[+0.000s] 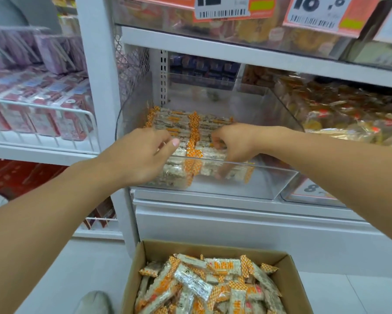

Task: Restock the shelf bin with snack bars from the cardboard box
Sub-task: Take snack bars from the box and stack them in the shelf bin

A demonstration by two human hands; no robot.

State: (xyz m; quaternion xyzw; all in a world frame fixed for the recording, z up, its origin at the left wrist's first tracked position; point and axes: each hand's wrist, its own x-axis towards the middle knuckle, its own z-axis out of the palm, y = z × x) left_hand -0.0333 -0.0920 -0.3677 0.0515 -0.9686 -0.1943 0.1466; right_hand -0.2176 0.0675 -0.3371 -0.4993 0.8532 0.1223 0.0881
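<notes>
A clear plastic shelf bin (269, 177) holds two rows of snack bars (193, 125) in clear wrappers with orange checked ends. My left hand (140, 155) hovers over the bin's front left corner with thumb and fingers curled; what lies under the fingers is hidden. My right hand (233, 143) reaches into the bin's front middle. Its fingers curl down round a snack bar (213, 156) in the front row, and one fingertip shows through the clear front wall. On the floor below stands the open cardboard box (290, 275), filled with several loose snack bars (213, 284).
A white shelf upright (99, 87) rises left of the bin. Wire baskets with pink packs (43, 114) sit further left. Bagged snacks (349, 114) fill the neighbouring bin on the right. Price tags (222, 5) hang above. A shoe tip (95, 302) is beside the box.
</notes>
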